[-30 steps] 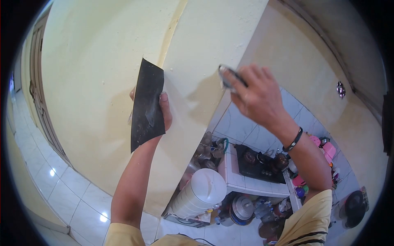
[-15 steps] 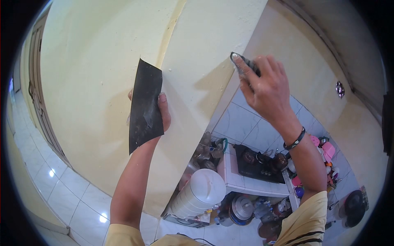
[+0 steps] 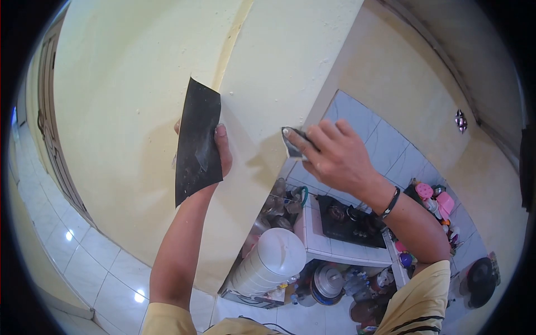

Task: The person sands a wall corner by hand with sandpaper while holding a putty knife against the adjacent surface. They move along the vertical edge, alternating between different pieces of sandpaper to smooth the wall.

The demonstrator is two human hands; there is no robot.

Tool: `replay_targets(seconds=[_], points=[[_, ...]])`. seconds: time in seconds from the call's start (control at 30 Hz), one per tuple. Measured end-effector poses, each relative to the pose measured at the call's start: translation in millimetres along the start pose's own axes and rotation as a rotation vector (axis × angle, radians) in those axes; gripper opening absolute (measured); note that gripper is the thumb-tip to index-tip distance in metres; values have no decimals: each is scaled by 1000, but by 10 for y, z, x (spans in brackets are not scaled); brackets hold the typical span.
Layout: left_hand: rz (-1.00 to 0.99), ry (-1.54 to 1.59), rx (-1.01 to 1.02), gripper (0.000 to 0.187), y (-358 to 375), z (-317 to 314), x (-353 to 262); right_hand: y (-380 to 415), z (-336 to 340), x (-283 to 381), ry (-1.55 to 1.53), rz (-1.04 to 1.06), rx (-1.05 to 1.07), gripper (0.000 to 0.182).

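Observation:
My left hand (image 3: pixel 222 152) grips a dark, dusty sheet of sandpaper (image 3: pixel 196 142) and holds it up flat near a pale yellow wall (image 3: pixel 123 100). My right hand (image 3: pixel 332 156) presses a small folded piece of sandpaper (image 3: pixel 292 143) against the outer corner edge of the yellow wall column (image 3: pixel 273 78). A black band circles my right wrist. Both forearms reach upward from yellow sleeves.
Below stands a tiled counter with a black gas stove (image 3: pixel 349 220), pots and a white stack of bowls (image 3: pixel 273 262). Colourful kitchenware crowds the right side (image 3: pixel 435 201). A tiled floor (image 3: pixel 84 262) and a wooden door (image 3: pixel 53 128) lie to the left.
My right hand has slid the small sandpaper piece down the wall corner, from high up to about the left hand's height. The left hand with its sheet stays still.

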State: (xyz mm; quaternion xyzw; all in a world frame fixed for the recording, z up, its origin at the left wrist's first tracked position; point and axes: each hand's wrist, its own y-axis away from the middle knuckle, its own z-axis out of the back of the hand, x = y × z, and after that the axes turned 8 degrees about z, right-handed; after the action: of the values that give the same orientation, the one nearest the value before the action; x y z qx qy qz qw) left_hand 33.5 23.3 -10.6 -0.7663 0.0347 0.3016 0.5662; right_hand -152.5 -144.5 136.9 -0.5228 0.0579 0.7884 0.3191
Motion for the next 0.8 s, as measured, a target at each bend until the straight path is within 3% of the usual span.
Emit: replay_targets(seconds=[0.17,0.27,0.43,0.57,0.7,0.8], points=[[11,49,0,34,-14,38,-67,-49,121,-280,118,-124,-98,62],[-148,116,-138,34,-23,-82,67,0,70,-51,5,-49,5,61],[-212,133,-213,34,-46,-124,71,-8,-15,-259,84,-72,-104,59],[-181,217,-264,33,-78,-127,20,-52,-101,-174,84,-84,-136,62],[-206,117,-244,42,-98,-21,-32,51,-226,99,-33,30,-35,63],[-212,146,-254,43,-91,-114,13,-2,-130,-163,47,-4,-124,63]])
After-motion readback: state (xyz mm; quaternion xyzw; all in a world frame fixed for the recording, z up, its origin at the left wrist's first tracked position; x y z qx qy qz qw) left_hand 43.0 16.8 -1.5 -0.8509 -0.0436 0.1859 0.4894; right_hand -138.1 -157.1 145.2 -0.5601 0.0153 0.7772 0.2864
